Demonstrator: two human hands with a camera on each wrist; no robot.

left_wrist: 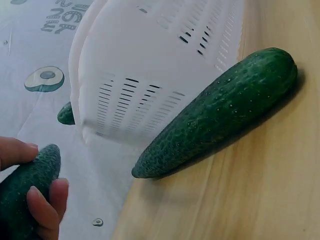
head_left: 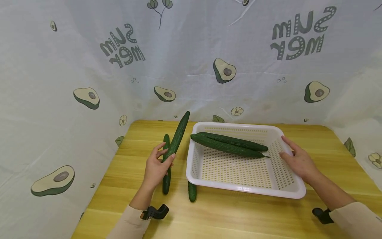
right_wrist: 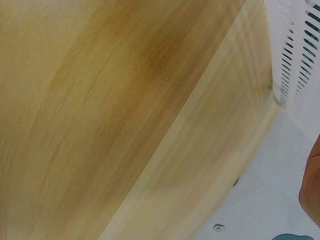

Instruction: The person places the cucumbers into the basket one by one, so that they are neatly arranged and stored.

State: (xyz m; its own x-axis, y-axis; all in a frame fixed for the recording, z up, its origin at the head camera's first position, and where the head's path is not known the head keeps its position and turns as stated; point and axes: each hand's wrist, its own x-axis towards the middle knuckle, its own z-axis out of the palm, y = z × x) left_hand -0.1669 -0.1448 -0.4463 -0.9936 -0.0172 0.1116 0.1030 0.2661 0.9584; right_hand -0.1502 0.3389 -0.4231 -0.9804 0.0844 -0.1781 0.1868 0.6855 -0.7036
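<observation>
The person's left hand (head_left: 157,164) has its fingers and thumb curled round a green cucumber (head_left: 179,134), held slanting in front of a second cucumber (head_left: 166,184) on the wooden table (head_left: 221,219). The right hand (head_left: 299,162) grips the right side of a white perforated plastic basket (head_left: 244,189), thumb inside; in it lie two more cucumbers, the front cucumber (head_left: 221,146) poking over the left rim, while another cucumber (head_left: 192,192) shows partly from behind the near left corner.
</observation>
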